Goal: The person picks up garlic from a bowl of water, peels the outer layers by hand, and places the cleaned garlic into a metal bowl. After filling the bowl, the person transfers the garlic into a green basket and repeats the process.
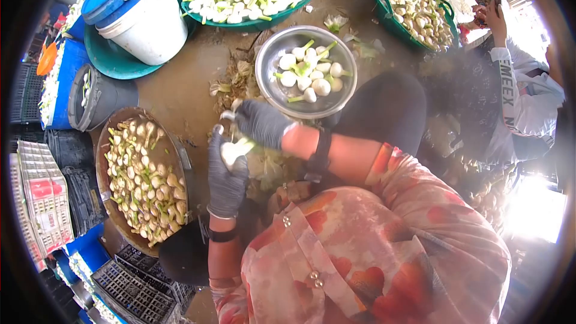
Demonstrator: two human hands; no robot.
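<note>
My left hand (227, 183), in a dark grey glove, is closed around a white garlic bulb (235, 151) whose short pale-green stem points right. Just above it is my right hand (259, 123), gloved too and a little blurred. Its fingers are curled, and a small pale bit shows at the fingertips; what they grip, if anything, I cannot make out. Beyond my right hand stands a steel bowl (264, 87) with several clean white bulbs in it. Left of my left hand lies a brown basin (103, 174) of unpeeled, yellowish bulbs.
Peeled skins (240, 75) litter the wet floor (198, 102). Green basins of bulbs, one at the top (264, 23) and one at upper right (384, 7), stand farther off. A white bucket (150, 33), a grey bucket (114, 99) and crates (135, 282) line the left. Another person's sleeve (510, 84) is at right.
</note>
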